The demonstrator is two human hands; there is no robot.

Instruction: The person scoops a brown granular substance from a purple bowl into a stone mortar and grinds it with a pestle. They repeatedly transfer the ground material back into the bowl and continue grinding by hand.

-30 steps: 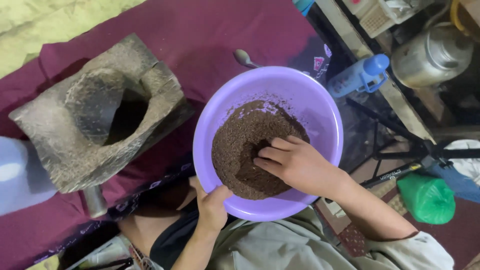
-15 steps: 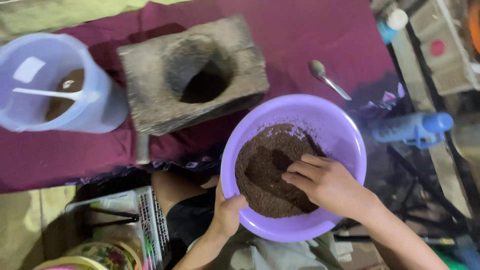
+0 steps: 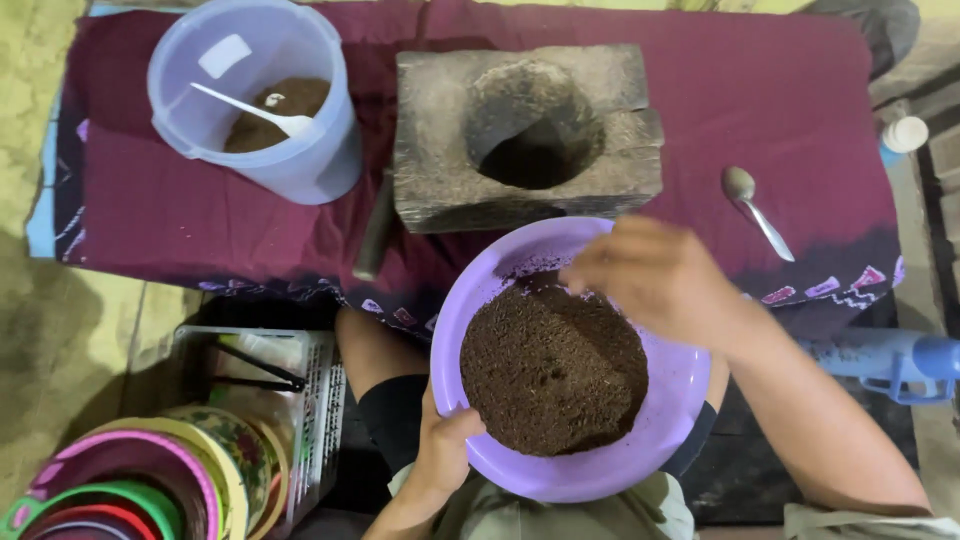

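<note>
Head view: left grip (image 3: pixel 447 445) around bowl (image 3: pixel 480 290)

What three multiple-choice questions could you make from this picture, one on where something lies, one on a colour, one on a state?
1. Where does the metal spoon lie?
A. On the maroon cloth, right of the stone mortar
B. Inside the purple bowl
C. Inside the mortar

2. What colour is the bowl holding the brown powder?
A. Green
B. Purple
C. White

3. How is the left hand placed?
A. Resting flat on the cloth
B. Holding a spoon
C. Gripping the bowl's rim

Answers: 1 A, the spoon rests on bare cloth beside the mortar. 2 B, its wall is plainly purple. 3 C, the thumb hooks over the rim while the right hand is above the powder.
</note>
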